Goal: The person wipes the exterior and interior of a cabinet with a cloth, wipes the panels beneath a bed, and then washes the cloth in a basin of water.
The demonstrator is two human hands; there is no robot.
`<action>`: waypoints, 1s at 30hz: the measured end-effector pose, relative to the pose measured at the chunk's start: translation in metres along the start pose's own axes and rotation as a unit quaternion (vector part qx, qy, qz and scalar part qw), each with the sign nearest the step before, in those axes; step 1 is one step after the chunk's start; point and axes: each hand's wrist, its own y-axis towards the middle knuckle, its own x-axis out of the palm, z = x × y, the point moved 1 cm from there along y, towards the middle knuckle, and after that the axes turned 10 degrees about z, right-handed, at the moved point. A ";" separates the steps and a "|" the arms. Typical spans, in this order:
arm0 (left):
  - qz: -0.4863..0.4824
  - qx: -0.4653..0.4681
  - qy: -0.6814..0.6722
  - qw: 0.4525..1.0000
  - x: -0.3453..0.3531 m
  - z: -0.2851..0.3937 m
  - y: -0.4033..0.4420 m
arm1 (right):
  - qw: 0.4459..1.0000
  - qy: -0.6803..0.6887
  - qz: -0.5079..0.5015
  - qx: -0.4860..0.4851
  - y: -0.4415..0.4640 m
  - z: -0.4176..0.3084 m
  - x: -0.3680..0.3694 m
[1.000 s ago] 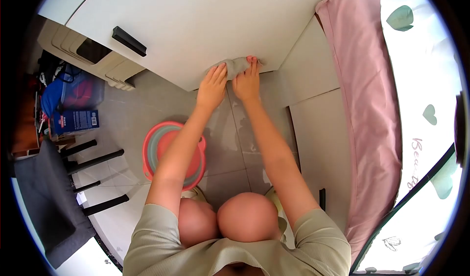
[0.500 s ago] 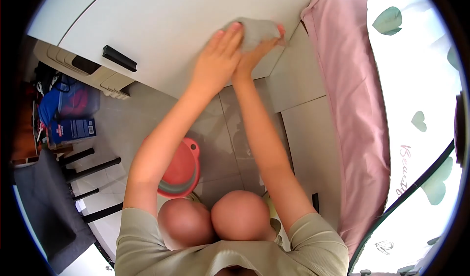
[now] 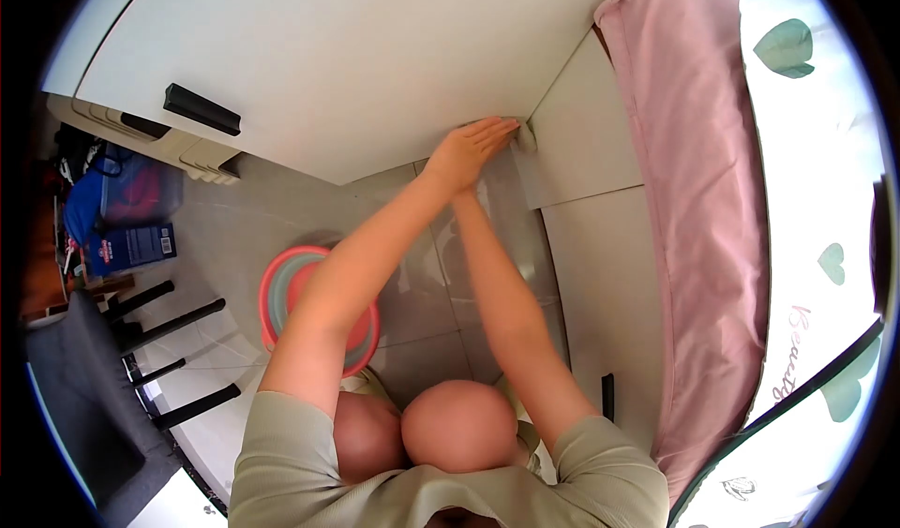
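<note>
Cloth: visible end (image 3: 528, 136) lies just beyond the fingertips, on the right side, at the inner corner where the front panel (image 3: 347, 59) meets the side cabinet (image 3: 588, 111).
Cloth axis: visible strip runs roughly fore-aft, across the line of the fingers; the rest is hidden, so full axis can't be told.
Left hand (image 3: 457, 160): on top, fingers straight and close together, pointing at the corner; nearest to the visible cloth. Open and flat, no grasp seen.
Right hand (image 3: 479, 167): crossed under the left, mostly covered. Can't tell if open or gripping cloth.
Basin (image 3: 272, 294): on the floor (image 3: 412, 289), near the knees, partly behind the left forearm, well apart from the cloth.
</note>
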 end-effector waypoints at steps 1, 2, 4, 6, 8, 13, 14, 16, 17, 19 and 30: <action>-0.026 0.008 -0.010 1.000 -0.001 0.001 -0.001 | 0.999 0.031 -0.012 0.031 0.003 -0.005 -0.004; -0.013 0.024 0.036 0.999 -0.003 0.000 -0.003 | 0.996 0.057 -0.022 0.060 0.004 -0.012 -0.008; 0.015 0.051 0.135 0.989 -0.006 -0.009 -0.007 | 0.978 0.158 -0.040 0.129 0.005 -0.036 -0.019; -0.021 0.074 0.197 0.977 -0.007 -0.012 -0.009 | 0.933 0.293 -0.049 0.205 0.001 -0.066 -0.027; -0.035 0.081 0.221 0.971 -0.007 -0.013 -0.014 | 0.884 0.392 -0.044 0.251 -0.002 -0.091 -0.033; -0.068 -0.014 0.077 0.995 -0.030 -0.009 -0.037 | 0.930 0.343 0.004 0.132 -0.024 -0.135 -0.033; -0.030 -0.043 0.019 0.998 -0.034 -0.007 -0.041 | 0.933 0.343 -0.003 0.108 -0.021 -0.131 -0.032; 0.044 -0.098 -0.097 0.989 -0.041 -0.003 -0.050 | 0.937 0.343 -0.017 0.062 -0.012 -0.124 -0.026; 0.069 -0.135 -0.165 0.974 -0.043 0.000 -0.053 | 0.930 0.354 -0.001 0.098 -0.008 -0.118 -0.026; 0.118 -0.205 -0.299 0.924 -0.045 0.005 -0.056 | 0.911 0.375 0.031 0.170 -0.002 -0.115 -0.026; 0.083 -0.542 -0.833 0.076 -0.012 -0.001 -0.014 | 0.924 0.310 -0.094 0.201 0.012 -0.128 -0.047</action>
